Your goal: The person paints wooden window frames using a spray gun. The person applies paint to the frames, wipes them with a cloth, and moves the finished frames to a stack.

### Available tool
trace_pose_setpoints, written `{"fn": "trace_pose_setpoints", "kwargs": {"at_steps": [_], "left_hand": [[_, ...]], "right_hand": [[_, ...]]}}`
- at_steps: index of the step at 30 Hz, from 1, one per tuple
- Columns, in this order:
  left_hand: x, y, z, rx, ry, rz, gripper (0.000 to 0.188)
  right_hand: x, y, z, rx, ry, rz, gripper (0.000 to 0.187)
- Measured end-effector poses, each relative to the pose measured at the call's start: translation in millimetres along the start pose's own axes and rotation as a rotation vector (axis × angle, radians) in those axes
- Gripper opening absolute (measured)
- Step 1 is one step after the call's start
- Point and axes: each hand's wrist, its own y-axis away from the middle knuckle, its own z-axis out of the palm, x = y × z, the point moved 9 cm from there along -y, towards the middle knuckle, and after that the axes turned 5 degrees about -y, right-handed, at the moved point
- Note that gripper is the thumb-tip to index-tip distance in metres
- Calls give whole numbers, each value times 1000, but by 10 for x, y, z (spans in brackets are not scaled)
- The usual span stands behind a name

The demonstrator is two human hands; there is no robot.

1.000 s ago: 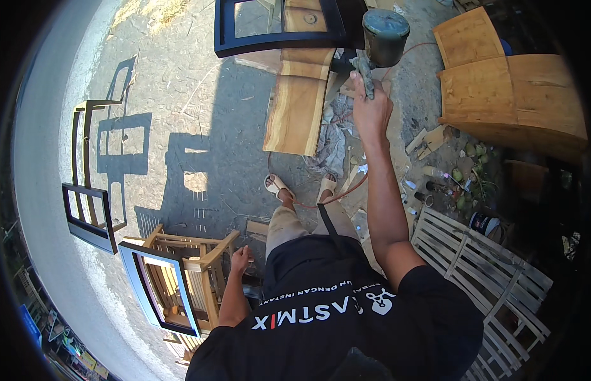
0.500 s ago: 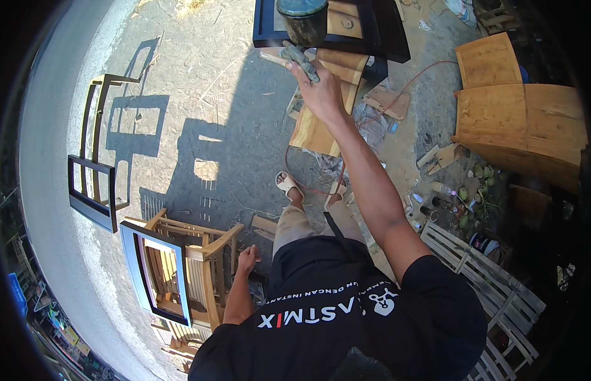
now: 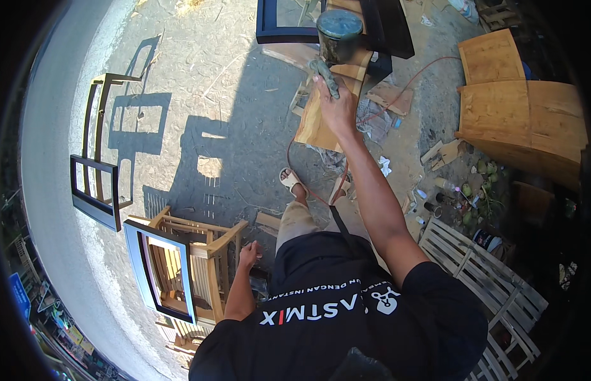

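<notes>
Your right hand (image 3: 338, 113), nearer, has its fingers around the spray gun (image 3: 327, 76); black frame (image 3: 289, 35) ahead, near bar crosswise; left hand (image 3: 249, 255), can't tell.

The spray gun (image 3: 326, 79), crusted grey-green, is up above the wooden slab (image 3: 315, 131), its dark, smeared cup (image 3: 331, 48) upright under a dull blue lid (image 3: 340, 21). Beyond it I see the black frame (image 3: 286, 35), open-centred, crossing the slab and jutting past its left and right edges.

Person's right hand (image 3: 338, 113) grips cup-top spray gun (image 3: 337, 48) above wooden slab (image 3: 313, 127); left hand (image 3: 249, 255) half-curled near slatted wooden furniture (image 3: 227, 240).
</notes>
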Motion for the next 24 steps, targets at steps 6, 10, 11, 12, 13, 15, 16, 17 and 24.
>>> {"fn": "trace_pose_setpoints", "kwargs": {"at_steps": [6, 10, 11, 12, 13, 15, 16, 17, 24], "left_hand": [[167, -32, 25, -64, 30, 23, 44], [173, -172, -39, -82, -16, 10, 43], [206, -205, -46, -83, -24, 34, 44], [234, -210, -83, -75, -25, 53, 44], [228, -216, -103, -87, -16, 32, 45], [243, -219, -146, -112, -3, -6, 46], [262, -224, -174, -120, -7, 11, 48], [262, -234, -210, -105, -33, 5, 49], [720, -78, 41, -130, -122, 0, 49]], "right_hand": [[464, -28, -683, 183, -17, 81, 36], [798, -123, -1113, 287, 6, 95, 39], [927, -125, -1239, 329, 24, 78, 41], [884, -117, -1322, 337, 14, 90, 43], [939, -126, -1394, 343, -26, 112, 43], [1048, -157, -1587, 361, -105, 153, 42], [1026, -155, -1733, 397, 7, 200, 45], [1056, -163, -1845, 421, 47, 205, 45], [1371, -216, -2579, 400, 17, 219, 46]]}}
